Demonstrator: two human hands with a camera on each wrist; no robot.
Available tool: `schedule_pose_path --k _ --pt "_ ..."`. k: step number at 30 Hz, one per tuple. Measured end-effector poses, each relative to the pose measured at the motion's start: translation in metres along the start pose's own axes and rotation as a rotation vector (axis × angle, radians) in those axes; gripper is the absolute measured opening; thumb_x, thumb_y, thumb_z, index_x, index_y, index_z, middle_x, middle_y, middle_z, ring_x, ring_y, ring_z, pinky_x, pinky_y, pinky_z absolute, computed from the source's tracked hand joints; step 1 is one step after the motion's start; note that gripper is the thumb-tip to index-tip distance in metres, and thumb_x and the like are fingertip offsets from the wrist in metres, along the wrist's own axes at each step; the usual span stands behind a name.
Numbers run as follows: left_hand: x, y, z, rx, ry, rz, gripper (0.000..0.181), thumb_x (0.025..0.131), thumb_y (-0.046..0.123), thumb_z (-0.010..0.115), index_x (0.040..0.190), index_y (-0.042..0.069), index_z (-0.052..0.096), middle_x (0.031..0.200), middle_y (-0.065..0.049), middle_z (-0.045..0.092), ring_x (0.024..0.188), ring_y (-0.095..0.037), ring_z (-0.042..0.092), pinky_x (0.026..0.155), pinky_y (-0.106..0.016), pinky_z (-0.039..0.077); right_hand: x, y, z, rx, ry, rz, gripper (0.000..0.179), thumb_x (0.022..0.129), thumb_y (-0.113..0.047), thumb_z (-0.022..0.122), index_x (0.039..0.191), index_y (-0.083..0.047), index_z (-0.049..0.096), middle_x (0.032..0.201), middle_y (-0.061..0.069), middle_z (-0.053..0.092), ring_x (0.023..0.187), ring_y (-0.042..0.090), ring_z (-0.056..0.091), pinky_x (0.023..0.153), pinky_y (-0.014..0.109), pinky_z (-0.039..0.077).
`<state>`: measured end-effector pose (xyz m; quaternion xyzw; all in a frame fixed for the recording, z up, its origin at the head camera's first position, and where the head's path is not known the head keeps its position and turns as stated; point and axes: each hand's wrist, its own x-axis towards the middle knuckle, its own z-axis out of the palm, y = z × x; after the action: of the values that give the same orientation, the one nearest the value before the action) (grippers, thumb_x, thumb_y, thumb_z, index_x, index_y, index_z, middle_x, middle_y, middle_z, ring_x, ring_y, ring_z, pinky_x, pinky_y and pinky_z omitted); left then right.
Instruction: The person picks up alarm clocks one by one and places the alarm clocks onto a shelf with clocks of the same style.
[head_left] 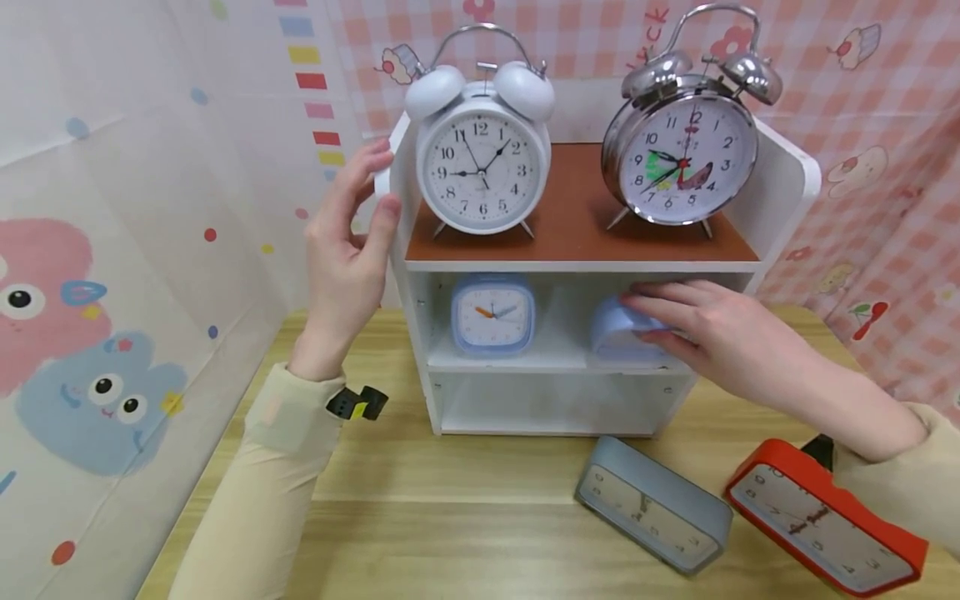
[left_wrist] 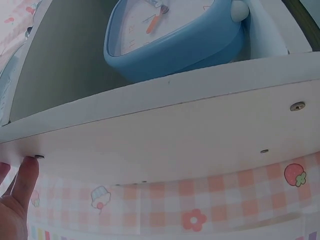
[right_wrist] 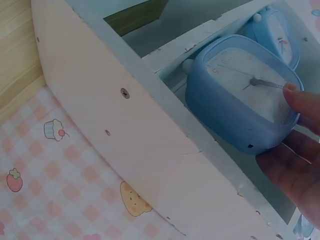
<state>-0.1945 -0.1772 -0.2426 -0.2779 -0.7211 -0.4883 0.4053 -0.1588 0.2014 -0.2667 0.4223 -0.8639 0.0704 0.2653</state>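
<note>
My right hand (head_left: 720, 333) reaches into the middle compartment of a small white shelf (head_left: 585, 267) and grips a light blue alarm clock (right_wrist: 240, 90). The thumb lies on this clock's face and the other fingers are round its side. To its left in the same compartment, a second light blue alarm clock (head_left: 492, 315) stands upright, facing forward. My left hand (head_left: 345, 237) rests its fingertips against the outer left side panel of the shelf, with no object in it. One fingertip (left_wrist: 31, 165) touches the panel near a screw hole.
On the brown top stand a white twin-bell alarm clock (head_left: 483, 167) and a silver twin-bell alarm clock (head_left: 682, 158). A grey clock (head_left: 652, 504) and a red clock (head_left: 825, 517) lie tilted on the wooden table (head_left: 420, 533), front right. Patterned cloth (head_left: 225, 167) hangs behind.
</note>
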Motion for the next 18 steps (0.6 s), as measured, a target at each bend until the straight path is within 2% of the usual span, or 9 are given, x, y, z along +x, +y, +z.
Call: schedule_pose_path --k 5,8,11,13,15,18 --pt "0.001 0.001 0.000 -0.009 0.006 -0.008 0.040 0.103 0.001 0.061 0.143 0.003 0.059 0.156 -0.009 0.058 0.136 -0.022 0.064 0.081 -0.013 0.061 -0.001 0.002 0.002 0.005 0.035 0.000 0.053 0.076 -0.003 0.089 0.127 -0.007 0.075 0.120 0.013 0.080 0.106 0.034 0.077 0.083 0.054 0.064" --pt "0.001 0.001 0.000 -0.004 0.005 0.002 0.040 0.103 0.001 0.060 0.143 0.003 0.059 0.156 -0.010 0.058 0.137 -0.023 0.063 0.081 -0.012 0.060 -0.002 0.002 0.004 -0.012 0.072 -0.020 0.049 0.079 -0.004 0.087 0.127 -0.007 0.075 0.120 0.013 0.079 0.105 0.034 0.076 0.080 0.054 0.064" --pt "0.002 0.000 0.000 0.004 0.003 0.012 0.040 0.102 0.001 0.061 0.143 0.002 0.059 0.156 -0.011 0.057 0.137 -0.023 0.063 0.083 -0.012 0.060 -0.002 0.001 0.008 -0.045 0.111 -0.054 0.030 0.102 -0.022 0.069 0.127 -0.005 0.074 0.119 0.016 0.075 0.105 0.036 0.073 0.079 0.054 0.064" --pt "0.002 0.000 0.000 0.008 0.001 0.015 0.041 0.102 0.001 0.061 0.143 0.001 0.059 0.157 -0.012 0.057 0.137 -0.023 0.063 0.084 -0.012 0.060 -0.003 0.001 0.010 -0.068 0.129 -0.071 0.040 0.111 -0.034 0.050 0.127 -0.004 0.073 0.118 0.018 0.072 0.104 0.037 0.070 0.077 0.053 0.063" --pt "0.002 0.000 0.000 0.013 0.002 0.015 0.041 0.102 0.001 0.061 0.143 0.001 0.059 0.157 -0.012 0.057 0.137 -0.023 0.063 0.084 -0.012 0.060 -0.003 0.001 0.012 -0.088 0.142 -0.080 0.058 0.113 -0.042 0.032 0.126 -0.003 0.073 0.116 0.019 0.070 0.102 0.037 0.068 0.075 0.053 0.063" --pt "0.001 0.000 0.000 0.022 0.001 0.012 0.041 0.102 0.002 0.061 0.143 0.002 0.058 0.157 -0.012 0.057 0.138 -0.023 0.062 0.084 -0.012 0.060 -0.003 0.000 0.014 -0.098 0.151 -0.076 0.060 0.114 -0.043 0.030 0.126 -0.003 0.072 0.115 0.019 0.070 0.101 0.037 0.067 0.074 0.052 0.063"
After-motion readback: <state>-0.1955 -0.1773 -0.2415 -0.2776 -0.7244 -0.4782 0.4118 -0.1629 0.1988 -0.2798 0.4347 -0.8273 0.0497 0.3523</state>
